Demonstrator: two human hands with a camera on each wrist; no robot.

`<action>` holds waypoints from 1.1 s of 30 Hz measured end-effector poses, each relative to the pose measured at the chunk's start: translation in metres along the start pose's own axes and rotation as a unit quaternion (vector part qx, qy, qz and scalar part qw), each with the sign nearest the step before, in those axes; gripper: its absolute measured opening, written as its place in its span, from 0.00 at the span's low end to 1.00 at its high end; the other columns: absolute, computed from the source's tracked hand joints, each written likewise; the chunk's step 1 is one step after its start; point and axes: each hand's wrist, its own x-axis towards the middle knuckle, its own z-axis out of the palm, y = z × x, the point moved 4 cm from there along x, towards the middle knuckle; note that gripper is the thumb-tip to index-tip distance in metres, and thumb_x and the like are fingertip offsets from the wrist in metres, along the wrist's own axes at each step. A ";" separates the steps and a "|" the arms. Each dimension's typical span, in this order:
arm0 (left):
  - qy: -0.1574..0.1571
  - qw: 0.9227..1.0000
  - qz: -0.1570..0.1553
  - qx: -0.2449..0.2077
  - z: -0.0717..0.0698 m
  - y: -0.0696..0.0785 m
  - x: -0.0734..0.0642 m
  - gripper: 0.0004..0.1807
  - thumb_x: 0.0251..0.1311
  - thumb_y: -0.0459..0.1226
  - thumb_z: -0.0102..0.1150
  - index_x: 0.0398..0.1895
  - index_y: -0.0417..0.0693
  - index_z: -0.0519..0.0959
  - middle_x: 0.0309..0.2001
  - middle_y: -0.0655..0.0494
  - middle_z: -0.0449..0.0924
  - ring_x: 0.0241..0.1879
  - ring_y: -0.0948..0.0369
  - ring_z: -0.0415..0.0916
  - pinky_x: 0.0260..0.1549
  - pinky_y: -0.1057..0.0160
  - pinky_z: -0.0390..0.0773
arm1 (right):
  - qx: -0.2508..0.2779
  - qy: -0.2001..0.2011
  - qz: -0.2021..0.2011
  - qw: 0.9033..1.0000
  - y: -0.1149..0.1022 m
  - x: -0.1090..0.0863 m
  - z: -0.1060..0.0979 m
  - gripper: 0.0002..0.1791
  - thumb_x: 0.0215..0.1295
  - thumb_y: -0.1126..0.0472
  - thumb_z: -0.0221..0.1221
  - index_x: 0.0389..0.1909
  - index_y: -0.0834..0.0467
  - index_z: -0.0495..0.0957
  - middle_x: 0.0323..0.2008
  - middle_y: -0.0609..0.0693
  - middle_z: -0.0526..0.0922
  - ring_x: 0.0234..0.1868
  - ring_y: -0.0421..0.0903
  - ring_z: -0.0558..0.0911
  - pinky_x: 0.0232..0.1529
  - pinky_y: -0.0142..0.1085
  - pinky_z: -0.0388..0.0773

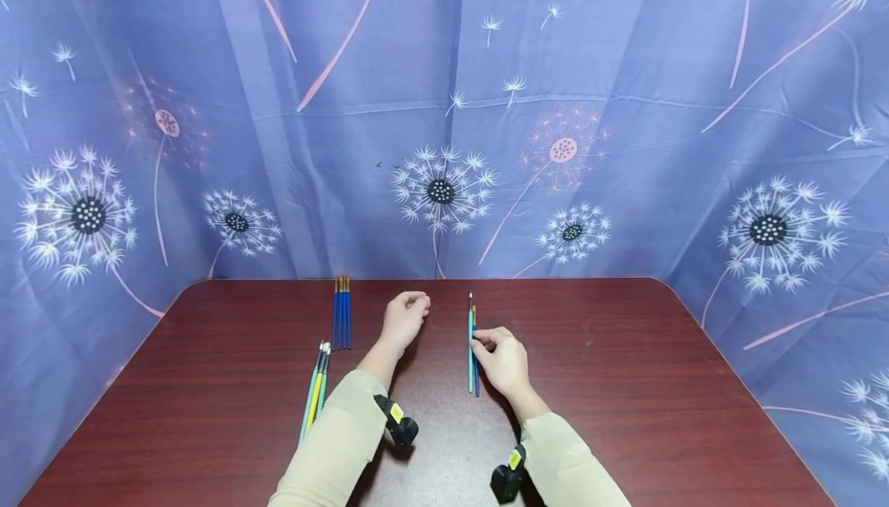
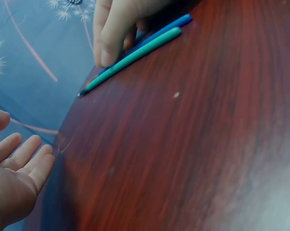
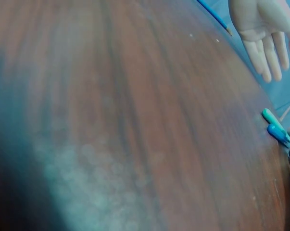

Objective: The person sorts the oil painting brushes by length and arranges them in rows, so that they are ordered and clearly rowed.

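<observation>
A teal paintbrush [image 1: 470, 360] and a blue paintbrush [image 1: 476, 380] lie side by side near the middle of the table, bristles pointing to the far edge. My right hand [image 1: 505, 362] pinches the blue paintbrush between thumb and fingers, right beside the teal one. In the left wrist view, the fingertips of that hand hide part of the blue handle [image 2: 171, 25]. To the left, my left hand [image 1: 405, 322] hovers over the far part of the table, its fingers loosely bent and holding nothing.
Several blue paintbrushes [image 1: 343, 318] lie in a row at the far left of the table [image 1: 625, 383]. Nearer, partly behind my left sleeve, are teal brushes and a yellow brush [image 1: 316, 391]. A blue dandelion-print curtain [image 1: 347, 183] hangs behind the table and at its sides.
</observation>
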 end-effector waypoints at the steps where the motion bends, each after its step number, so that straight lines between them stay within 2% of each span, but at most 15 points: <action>1: -0.002 1.000 0.000 0.000 0.002 0.000 -0.001 0.20 0.64 0.38 0.50 0.55 0.35 0.74 0.48 0.39 0.81 0.47 0.49 0.80 0.45 0.61 0.80 | 0.001 0.001 0.000 1.000 0.000 0.000 0.000 0.08 0.56 0.58 0.65 0.37 0.54 0.86 0.29 0.43 0.82 0.28 0.39 0.79 0.32 0.31 0.73; 10: -0.019 1.000 -0.005 0.007 0.020 -0.003 -0.006 0.20 0.63 0.40 0.52 0.55 0.37 0.75 0.46 0.44 0.82 0.47 0.52 0.80 0.46 0.59 0.80 | 0.001 -0.006 0.003 1.000 0.000 -0.001 0.000 0.08 0.57 0.58 0.64 0.37 0.54 0.86 0.30 0.44 0.81 0.29 0.39 0.79 0.32 0.31 0.73; 17: -0.018 0.999 0.028 0.029 0.036 -0.002 -0.012 0.17 0.58 0.33 0.59 0.51 0.36 0.76 0.44 0.42 0.82 0.46 0.51 0.80 0.46 0.57 0.80 | 0.006 -0.003 0.001 1.000 -0.001 0.000 0.000 0.09 0.57 0.58 0.64 0.38 0.55 0.86 0.30 0.45 0.82 0.29 0.40 0.79 0.32 0.31 0.73; 20: -0.018 0.999 0.032 0.025 0.044 -0.003 -0.014 0.19 0.56 0.30 0.60 0.52 0.35 0.75 0.46 0.41 0.82 0.48 0.50 0.80 0.46 0.57 0.80 | 0.008 -0.003 0.000 1.000 -0.001 0.001 -0.001 0.09 0.57 0.58 0.64 0.38 0.55 0.86 0.30 0.45 0.82 0.29 0.40 0.79 0.32 0.31 0.73; 25: -0.001 0.999 0.033 0.029 0.054 -0.006 -0.017 0.20 0.54 0.28 0.62 0.53 0.37 0.75 0.46 0.42 0.82 0.47 0.51 0.81 0.45 0.58 0.81 | 0.005 -0.005 0.001 1.000 0.000 0.001 -0.001 0.09 0.57 0.58 0.64 0.38 0.55 0.86 0.30 0.45 0.82 0.29 0.39 0.79 0.32 0.31 0.73; 33: 0.036 0.995 0.064 0.068 0.066 -0.005 -0.021 0.19 0.52 0.26 0.62 0.50 0.38 0.77 0.45 0.45 0.82 0.47 0.52 0.81 0.46 0.58 0.81 | 0.007 -0.004 0.005 1.000 -0.001 0.001 -0.002 0.09 0.57 0.59 0.64 0.38 0.56 0.86 0.30 0.46 0.82 0.28 0.40 0.79 0.30 0.31 0.73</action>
